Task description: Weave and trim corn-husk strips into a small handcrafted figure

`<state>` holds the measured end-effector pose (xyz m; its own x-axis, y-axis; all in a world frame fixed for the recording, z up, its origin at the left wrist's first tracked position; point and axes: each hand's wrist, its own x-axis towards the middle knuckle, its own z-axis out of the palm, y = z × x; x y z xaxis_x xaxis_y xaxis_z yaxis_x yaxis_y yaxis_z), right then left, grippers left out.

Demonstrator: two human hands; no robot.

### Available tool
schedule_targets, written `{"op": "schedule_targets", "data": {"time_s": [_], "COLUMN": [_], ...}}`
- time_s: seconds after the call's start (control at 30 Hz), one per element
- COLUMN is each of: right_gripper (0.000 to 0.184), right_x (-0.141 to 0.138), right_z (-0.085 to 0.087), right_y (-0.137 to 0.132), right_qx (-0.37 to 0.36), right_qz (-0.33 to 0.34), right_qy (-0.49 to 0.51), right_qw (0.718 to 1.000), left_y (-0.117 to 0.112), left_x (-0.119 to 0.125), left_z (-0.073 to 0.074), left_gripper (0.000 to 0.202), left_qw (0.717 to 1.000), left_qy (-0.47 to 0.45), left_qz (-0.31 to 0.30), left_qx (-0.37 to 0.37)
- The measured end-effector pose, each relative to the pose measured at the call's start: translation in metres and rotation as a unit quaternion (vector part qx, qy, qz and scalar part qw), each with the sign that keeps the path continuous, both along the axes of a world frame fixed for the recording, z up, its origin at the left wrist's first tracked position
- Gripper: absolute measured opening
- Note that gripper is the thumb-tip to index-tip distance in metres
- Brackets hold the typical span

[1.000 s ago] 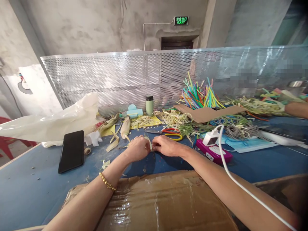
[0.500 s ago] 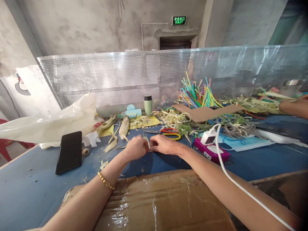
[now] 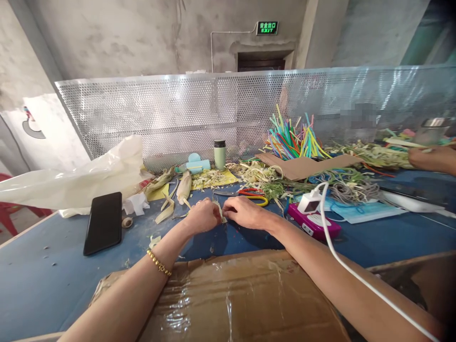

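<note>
My left hand [image 3: 204,216] is closed, its fingertips pinching a small pale piece of corn husk [image 3: 223,217]. Close by on the right, my right hand [image 3: 245,212] has its fingers curled together at the edge of that piece; what sits inside them is hidden. Just behind the right hand lie scissors [image 3: 262,200] with red and yellow handles. A whole corn husk [image 3: 184,188] rests behind the left hand, with a loose husk strip [image 3: 165,213] beside it.
Cardboard [image 3: 235,299] covers the near edge. A black phone [image 3: 103,223] lies left. At right are a purple power strip [image 3: 313,221] with a white cable, a blue mask [image 3: 363,212] and a co-worker's hand [image 3: 432,156]. Colourful pipe cleaners [image 3: 294,137] and a green bottle [image 3: 220,155] stand behind.
My right fingertips have drawn slightly up and away from my left ones, and more of the pale husk piece shows between them. The co-worker's hand has moved slightly left.
</note>
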<state>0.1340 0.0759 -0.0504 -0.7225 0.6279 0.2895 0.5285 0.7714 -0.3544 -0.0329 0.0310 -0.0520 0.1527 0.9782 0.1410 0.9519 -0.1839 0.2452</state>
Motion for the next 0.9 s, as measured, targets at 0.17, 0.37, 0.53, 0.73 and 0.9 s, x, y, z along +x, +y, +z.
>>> {"op": "schedule_targets", "data": {"time_s": [0.17,0.37,0.53,0.73,0.9], "right_gripper": [0.009,0.006,0.009,0.009,0.007], "right_x": [0.0000,-0.0026,-0.0054,-0.0083,-0.0094], "right_z": [0.0053,0.0027,-0.0018,0.0013,0.0047], "right_y": [-0.0070,-0.0083,-0.0023,-0.0026,-0.0046], "right_qx": [-0.041,-0.094,-0.062,-0.072,-0.076], "right_qz": [-0.001,-0.024,-0.037,-0.050,-0.051], "right_qy": [-0.002,-0.004,-0.018,-0.055,-0.069], "right_qw": [0.999,0.995,0.997,0.995,0.993], "left_y": [-0.0002,0.0002,0.0032,0.0045,0.0023], "left_x": [0.0000,-0.0009,-0.0027,-0.0031,-0.0021], "left_z": [0.0011,0.0019,-0.0002,0.0005,0.0012], "left_gripper": [0.021,0.019,0.017,0.020,0.018], "left_qw": [1.000,1.000,1.000,0.999,0.999], "left_qy": [-0.003,-0.007,-0.021,-0.033,-0.034], "left_qz": [-0.006,-0.003,0.002,0.004,0.009], "left_qx": [-0.001,-0.012,-0.017,-0.033,-0.027]}}
